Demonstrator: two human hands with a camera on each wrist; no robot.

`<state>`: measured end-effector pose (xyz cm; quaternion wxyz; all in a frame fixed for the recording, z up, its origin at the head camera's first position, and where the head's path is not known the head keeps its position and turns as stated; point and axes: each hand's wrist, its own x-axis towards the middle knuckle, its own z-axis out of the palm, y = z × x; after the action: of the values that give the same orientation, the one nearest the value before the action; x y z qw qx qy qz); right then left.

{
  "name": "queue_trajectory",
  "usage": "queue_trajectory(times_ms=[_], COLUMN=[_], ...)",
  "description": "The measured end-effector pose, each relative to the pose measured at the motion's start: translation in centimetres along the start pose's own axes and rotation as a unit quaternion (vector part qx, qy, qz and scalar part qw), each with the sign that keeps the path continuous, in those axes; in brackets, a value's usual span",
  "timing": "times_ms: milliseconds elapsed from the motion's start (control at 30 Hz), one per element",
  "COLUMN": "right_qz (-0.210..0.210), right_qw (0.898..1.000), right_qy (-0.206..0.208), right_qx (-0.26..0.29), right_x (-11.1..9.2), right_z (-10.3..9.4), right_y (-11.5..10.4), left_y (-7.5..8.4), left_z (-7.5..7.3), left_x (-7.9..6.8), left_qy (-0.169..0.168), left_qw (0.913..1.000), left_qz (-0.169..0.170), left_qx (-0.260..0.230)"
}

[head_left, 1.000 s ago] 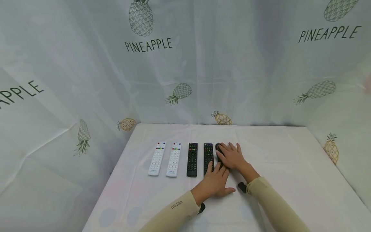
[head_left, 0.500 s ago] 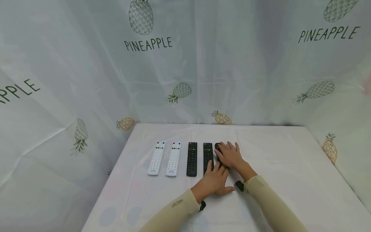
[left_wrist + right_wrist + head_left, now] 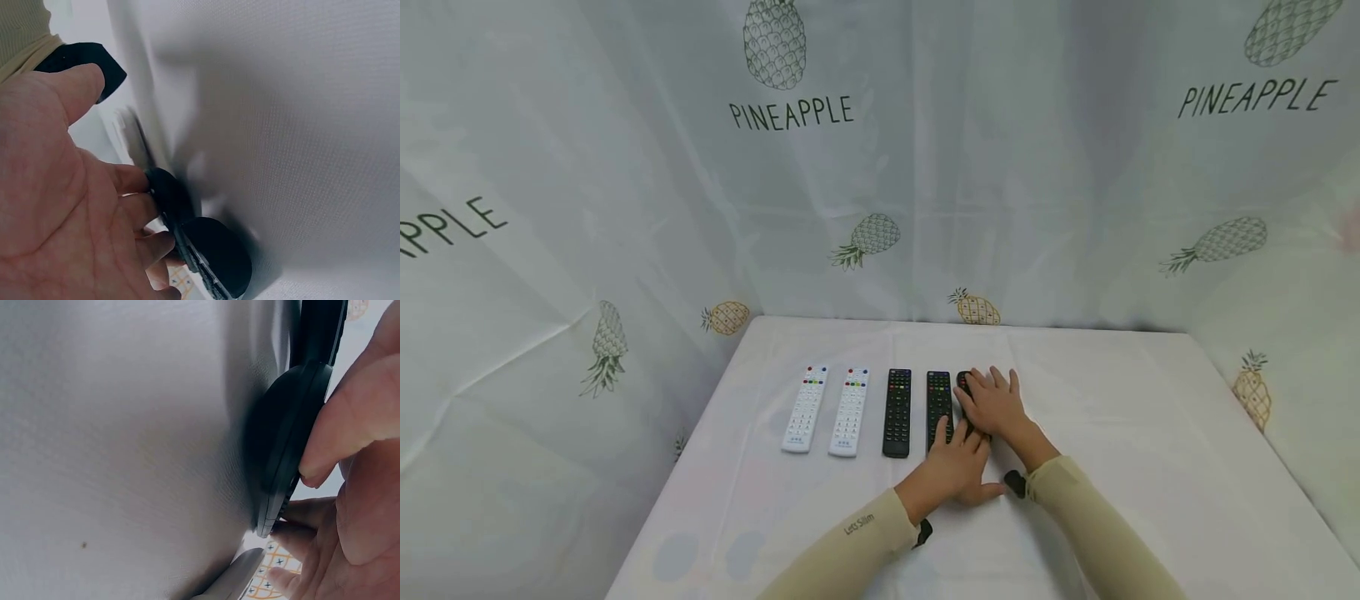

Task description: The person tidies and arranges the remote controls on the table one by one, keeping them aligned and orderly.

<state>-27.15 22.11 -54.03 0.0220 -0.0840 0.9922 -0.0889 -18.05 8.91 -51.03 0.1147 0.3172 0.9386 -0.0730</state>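
Five remotes, laid in a row, become "several" remotes here: the rightmost black remote control lies mostly under my right hand, whose fingers are spread over it. In the right wrist view, the thumb touches the upper face of that black remote. My left hand rests with straight fingers over the lower ends of the rightmost remote and the black remote beside it. The left wrist view shows those fingertips on the ends of two black remotes. Neither hand curls round a remote.
Left of the hands, another black remote and two white remotes lie in the same row. A white cloth covers the table. Behind it hangs a pineapple-print curtain. Each wrist carries a small black device.
Both hands keep their places on the remotes. The right wrist and forearm have shifted slightly left, and the head view has tilted a little.
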Motion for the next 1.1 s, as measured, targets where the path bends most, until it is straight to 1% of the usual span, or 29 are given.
queue_trajectory(times_ms=[167, 300, 600, 667, 767, 900, 1000, 1100], right_qz=[0.004, 0.008, 0.020, 0.022, 0.023, 0.013, 0.006, 0.002], right_qw=[1.000, 1.000, 1.000, 1.000, 1.000, 0.999, 0.999, 0.999], right_qy=[-0.006, -0.002, 0.004, 0.000, -0.010, -0.026, -0.032, -0.037], right_qx=[-0.003, -0.006, -0.013, -0.014, -0.014, -0.015, -0.008, -0.004], right_x=[0.0, -0.1, -0.3, -0.4, -0.5, -0.4, -0.3, -0.3], right_z=[-0.1, -0.2, -0.3, -0.4, -0.6, -0.9, -1.1, -1.3], right_y=[-0.2, -0.4, -1.0, -1.1, -1.1, -0.7, -0.4, 0.0], left_y=[-0.1, -0.1, -0.2, -0.3, -0.4, -0.5, -0.6, -0.6], left_z=[0.0, -0.3, -0.1, -0.1, -0.2, 0.0, 0.1, 0.1], left_x=[0.0, 0.0, 0.0, 0.1, 0.3, 0.6, 0.8, 0.6], left_qy=[-0.002, -0.006, -0.001, -0.005, -0.018, -0.038, -0.045, -0.039], left_qw=[1.0000, 0.9999, 0.9999, 0.9996, 0.9983, 0.9953, 0.9945, 0.9948], left_qz=[0.002, 0.000, 0.005, 0.007, 0.007, 0.006, 0.008, 0.014], left_qx=[-0.006, -0.012, -0.015, -0.025, -0.055, -0.089, -0.094, -0.093])
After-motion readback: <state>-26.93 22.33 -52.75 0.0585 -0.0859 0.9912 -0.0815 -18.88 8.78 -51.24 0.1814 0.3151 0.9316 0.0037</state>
